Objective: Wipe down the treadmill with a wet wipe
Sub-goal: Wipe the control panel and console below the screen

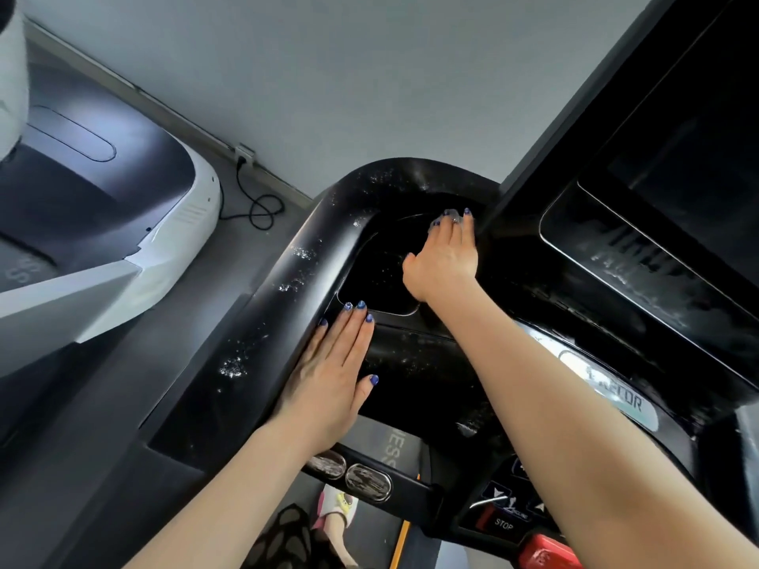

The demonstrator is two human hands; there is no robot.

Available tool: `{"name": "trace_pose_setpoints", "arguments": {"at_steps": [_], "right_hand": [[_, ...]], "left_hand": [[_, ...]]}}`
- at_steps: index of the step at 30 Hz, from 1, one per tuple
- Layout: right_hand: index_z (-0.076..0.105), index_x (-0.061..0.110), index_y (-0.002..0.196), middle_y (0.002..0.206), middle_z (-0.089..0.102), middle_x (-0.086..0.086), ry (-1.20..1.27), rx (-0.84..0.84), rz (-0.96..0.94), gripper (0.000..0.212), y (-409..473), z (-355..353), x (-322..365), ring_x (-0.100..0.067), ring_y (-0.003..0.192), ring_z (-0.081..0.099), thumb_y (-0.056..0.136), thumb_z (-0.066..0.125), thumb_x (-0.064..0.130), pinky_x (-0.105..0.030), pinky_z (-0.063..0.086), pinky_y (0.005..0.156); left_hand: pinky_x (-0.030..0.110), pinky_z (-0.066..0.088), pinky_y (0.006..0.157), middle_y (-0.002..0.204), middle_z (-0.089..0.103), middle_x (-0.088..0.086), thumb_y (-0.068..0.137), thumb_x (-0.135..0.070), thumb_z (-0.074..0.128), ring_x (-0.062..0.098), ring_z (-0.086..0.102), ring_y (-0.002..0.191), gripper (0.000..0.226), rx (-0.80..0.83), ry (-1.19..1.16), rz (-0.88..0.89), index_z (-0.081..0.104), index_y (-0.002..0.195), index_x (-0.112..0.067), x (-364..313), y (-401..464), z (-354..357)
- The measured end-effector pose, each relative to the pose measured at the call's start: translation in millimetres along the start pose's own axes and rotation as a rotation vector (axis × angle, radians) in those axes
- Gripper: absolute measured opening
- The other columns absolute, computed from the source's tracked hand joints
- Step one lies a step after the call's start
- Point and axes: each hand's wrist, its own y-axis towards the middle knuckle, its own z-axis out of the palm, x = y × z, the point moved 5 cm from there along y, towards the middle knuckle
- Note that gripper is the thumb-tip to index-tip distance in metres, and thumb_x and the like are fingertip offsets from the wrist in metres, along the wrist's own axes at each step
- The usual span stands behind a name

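- Fingers [454, 230] of the right hand [445, 256] lie almost straight, pressing a wet wipe [445, 215] into the far corner of the treadmill [287, 305] console tray.
- Left hand [332, 371] rests flat, fingers extended, on the handrail, holding nothing.
- Head view suggests firm, overlapping strokes work best, following the tray rim.

There is one view only, from a camera worn on the person's head, so nothing is shared with a second view. It looks forward and steeply down, close over the treadmill [312, 256] console, and is rolled so the wall's foot runs from ten o'clock toward the centre. Both forearms enter from six o'clock. The wide lens bends straight edges, and a neighbouring machine [123, 223] fills nine o'clock.
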Motion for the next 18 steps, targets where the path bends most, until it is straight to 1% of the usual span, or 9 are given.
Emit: {"name": "trace_pose_setpoints", "arguments": {"at_steps": [4, 8, 10, 13, 15, 16, 17, 18], "right_hand": [[0.006, -0.008, 0.156, 0.165, 0.008, -0.025, -0.014, -0.046, -0.041, 0.072, 4.6, 1.0, -0.7, -0.038, 0.154, 0.002, 0.105, 0.020, 0.042, -0.050, -0.005, 0.126], [0.015, -0.005, 0.156, 0.164, 0.018, -0.023, 0.145, -0.125, -0.121, 0.073, 12.7, 1.0, 2.5, -0.036, 0.154, 0.009, 0.100, 0.032, 0.038, -0.048, -0.001, 0.126], [0.014, -0.004, 0.157, 0.163, 0.018, -0.024, 0.212, -0.142, -0.174, 0.073, 16.0, 3.6, 10.6, -0.037, 0.154, 0.007, 0.098, 0.036, 0.033, -0.049, 0.001, 0.126], [0.010, -0.004, 0.157, 0.164, 0.013, -0.025, 0.203, -0.189, -0.222, 0.071, 15.1, 9.4, 17.9, -0.037, 0.154, 0.004, 0.100, 0.036, 0.030, -0.048, 0.001, 0.126], [0.010, -0.004, 0.157, 0.164, 0.014, -0.025, 0.198, -0.221, -0.269, 0.071, 14.1, 12.2, 19.5, -0.037, 0.154, 0.005, 0.100, 0.038, 0.029, -0.048, 0.000, 0.126], [0.010, -0.005, 0.157, 0.164, 0.014, -0.025, 0.192, -0.229, -0.284, 0.072, 14.6, 13.3, 19.6, -0.036, 0.154, 0.006, 0.100, 0.039, 0.029, -0.047, 0.000, 0.126], [0.010, -0.005, 0.156, 0.164, 0.014, -0.025, 0.180, -0.232, -0.289, 0.072, 14.9, 13.3, 18.9, -0.036, 0.154, 0.007, 0.101, 0.039, 0.030, -0.047, 0.000, 0.126], [0.012, -0.005, 0.156, 0.164, 0.014, -0.025, 0.161, -0.230, -0.285, 0.071, 15.0, 12.8, 18.2, -0.036, 0.154, 0.007, 0.101, 0.039, 0.032, -0.048, 0.001, 0.126]], "left_hand": [[0.034, -0.003, 0.125, 0.169, 0.012, 0.010, 0.099, -0.043, 0.035, 0.021, 0.006, 0.156, 0.073, -0.003, 0.016, -0.003, 0.019, 0.159, -0.005, -1.0, -1.3, -1.7], [0.033, -0.004, 0.125, 0.168, 0.013, 0.011, 0.099, -0.042, 0.035, 0.020, 0.006, 0.155, 0.071, 0.015, 0.026, -0.003, 0.021, 0.158, -0.004, -1.5, -1.2, -3.5], [0.032, -0.004, 0.125, 0.168, 0.014, 0.010, 0.099, -0.041, 0.035, 0.019, 0.005, 0.155, 0.070, 0.015, 0.014, -0.006, 0.023, 0.158, -0.005, -1.9, -2.4, -5.3], [0.031, -0.004, 0.125, 0.168, 0.014, 0.007, 0.098, -0.042, 0.031, 0.012, -0.009, 0.155, 0.069, 0.004, -0.017, -0.006, 0.025, 0.157, -0.007, -2.0, -10.0, -6.6], [0.034, -0.001, 0.125, 0.168, 0.006, 0.002, 0.099, -0.045, 0.026, 0.007, -0.016, 0.153, 0.071, 0.002, -0.028, -0.015, 0.019, 0.159, -0.010, -0.9, -15.8, -6.3], [0.036, 0.002, 0.124, 0.168, 0.004, 0.000, 0.099, -0.046, 0.025, 0.008, -0.015, 0.154, 0.071, 0.010, -0.028, -0.021, 0.018, 0.159, -0.011, -0.3, -18.2, -6.0], [0.039, 0.006, 0.123, 0.168, 0.004, 0.001, 0.100, -0.045, 0.028, 0.011, -0.010, 0.155, 0.069, 0.015, -0.020, -0.021, 0.020, 0.159, -0.010, -0.6, -19.6, -7.4], [0.041, 0.008, 0.122, 0.167, 0.007, 0.002, 0.101, -0.042, 0.035, 0.015, -0.002, 0.155, 0.067, 0.017, -0.010, -0.017, 0.023, 0.158, -0.009, -2.0, -20.3, -10.4]]}}
